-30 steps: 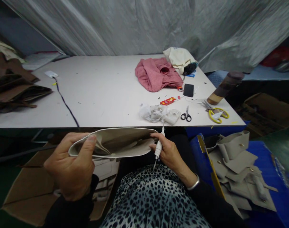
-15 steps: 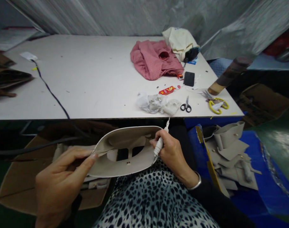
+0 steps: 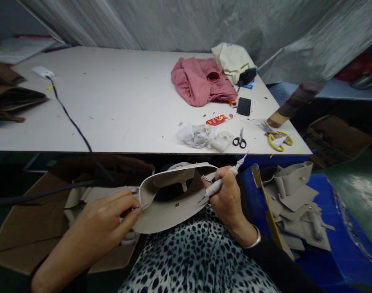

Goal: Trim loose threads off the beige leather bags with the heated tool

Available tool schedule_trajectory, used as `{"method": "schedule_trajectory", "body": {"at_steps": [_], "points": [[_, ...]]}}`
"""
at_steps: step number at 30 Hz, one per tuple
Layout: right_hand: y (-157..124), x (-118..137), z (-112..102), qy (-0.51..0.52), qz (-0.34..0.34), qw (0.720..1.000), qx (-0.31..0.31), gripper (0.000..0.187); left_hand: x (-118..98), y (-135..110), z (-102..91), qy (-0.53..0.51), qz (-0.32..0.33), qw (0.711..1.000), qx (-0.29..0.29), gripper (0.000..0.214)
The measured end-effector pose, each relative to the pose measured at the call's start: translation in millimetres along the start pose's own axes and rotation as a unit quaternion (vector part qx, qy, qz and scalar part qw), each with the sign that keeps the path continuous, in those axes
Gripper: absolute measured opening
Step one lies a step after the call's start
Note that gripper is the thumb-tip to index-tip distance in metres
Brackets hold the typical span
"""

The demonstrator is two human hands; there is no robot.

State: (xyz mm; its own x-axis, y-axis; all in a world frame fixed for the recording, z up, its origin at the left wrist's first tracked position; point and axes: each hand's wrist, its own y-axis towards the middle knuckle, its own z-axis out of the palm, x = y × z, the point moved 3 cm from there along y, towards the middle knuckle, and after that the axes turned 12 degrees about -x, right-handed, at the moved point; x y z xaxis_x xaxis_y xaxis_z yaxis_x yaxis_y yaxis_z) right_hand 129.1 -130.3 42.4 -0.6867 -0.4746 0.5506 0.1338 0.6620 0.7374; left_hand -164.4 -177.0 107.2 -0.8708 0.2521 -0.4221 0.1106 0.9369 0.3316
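A curved beige bag panel [image 3: 173, 199] is held above a leopard-print lap [image 3: 198, 260], at six o'clock in the view. The left hand [image 3: 103, 221], at seven o'clock, pinches the panel's left end with its fingers closed. The right hand [image 3: 227, 195], at five o'clock, is closed around a slim white tool [image 3: 218, 185] and touches the panel's right edge. On the white table [image 3: 119, 106] beyond, towards two o'clock, lie a red tube [image 3: 215, 119] whose print is too small to read, black scissors [image 3: 240, 140] and yellow scissors [image 3: 279, 139].
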Motion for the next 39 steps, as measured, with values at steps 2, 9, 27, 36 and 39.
{"method": "schedule_trajectory", "body": {"at_steps": [2, 9, 27, 36, 39], "points": [[0.7, 0.8, 0.7, 0.010, -0.021, 1.000, 0.012, 0.023, -6.6, 2.2, 3.3, -0.025, 0.055, 0.995, 0.076, 0.026], [10.5, 6.9, 4.9, 0.098, -0.090, 0.986, 0.097, 0.036, -56.9, 64.2, 3.3, -0.139, 0.116, 0.983, 0.023, 0.049], [40.1, -31.8, 36.3, 0.303, 0.188, 0.928, 0.108, 0.017, -48.7, 154.4, 93.2, -0.263, 0.095, 0.918, 0.280, 0.028], [39.2, -28.6, 40.0, 0.312, 0.201, 0.922, 0.110, 0.025, -43.3, 151.3, 97.7, -0.298, 0.047, 0.926, 0.229, 0.019], [37.6, -23.8, 40.0, 0.287, 0.196, 0.933, 0.095, 0.028, -43.7, 149.8, 98.9, -0.311, 0.036, 0.921, 0.232, 0.017]]}}
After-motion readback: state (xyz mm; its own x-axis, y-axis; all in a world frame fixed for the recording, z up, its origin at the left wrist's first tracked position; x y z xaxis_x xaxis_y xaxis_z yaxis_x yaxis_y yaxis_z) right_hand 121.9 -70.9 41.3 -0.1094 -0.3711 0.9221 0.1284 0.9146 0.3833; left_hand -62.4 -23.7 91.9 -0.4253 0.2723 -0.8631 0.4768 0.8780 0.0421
